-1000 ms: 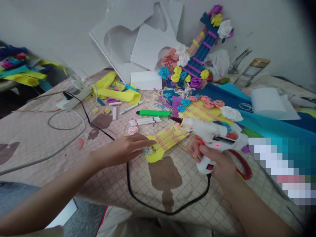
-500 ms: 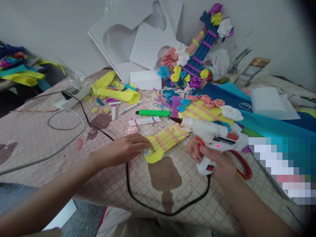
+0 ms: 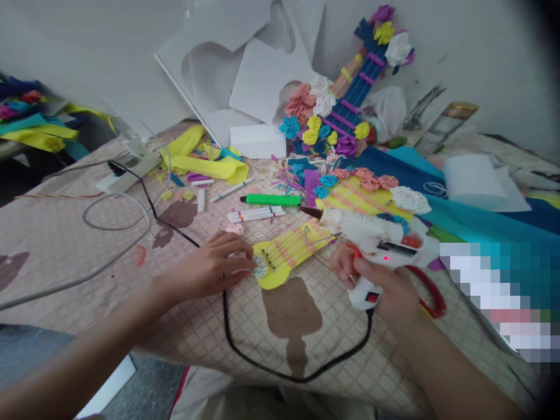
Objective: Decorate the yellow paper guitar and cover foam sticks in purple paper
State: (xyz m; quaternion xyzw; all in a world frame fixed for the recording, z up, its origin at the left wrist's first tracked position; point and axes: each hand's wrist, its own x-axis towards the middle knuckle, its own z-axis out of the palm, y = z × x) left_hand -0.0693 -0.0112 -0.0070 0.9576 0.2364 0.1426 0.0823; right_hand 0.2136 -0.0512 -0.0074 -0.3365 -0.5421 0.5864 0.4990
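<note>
The yellow paper guitar (image 3: 306, 245), strung with pale strings and barred in pink, lies on the cloth-covered counter (image 3: 184, 326) between the two hands. At its near left end sits a speckled white disc (image 3: 261, 267). The left hand (image 3: 219, 262) is just beside that end, its fingers bent and close together, their tips at the disc's edge; whether they touch or pinch it, I cannot tell.

To the right of the guitar, the right hand (image 3: 391, 286) grips a white glue gun (image 3: 363, 227), fingers wrapped around the handle. The gun's barrel partly hides the guitar, its dark nozzle pointing left and a red light glowing on its side. Its black cord (image 3: 301, 379) loops on the near side of the guitar.

Beyond the guitar lie banded white sticks (image 3: 256, 214) and a green tool (image 3: 273, 200); farther back leans a flower-covered blue guitar (image 3: 356, 105).
</note>
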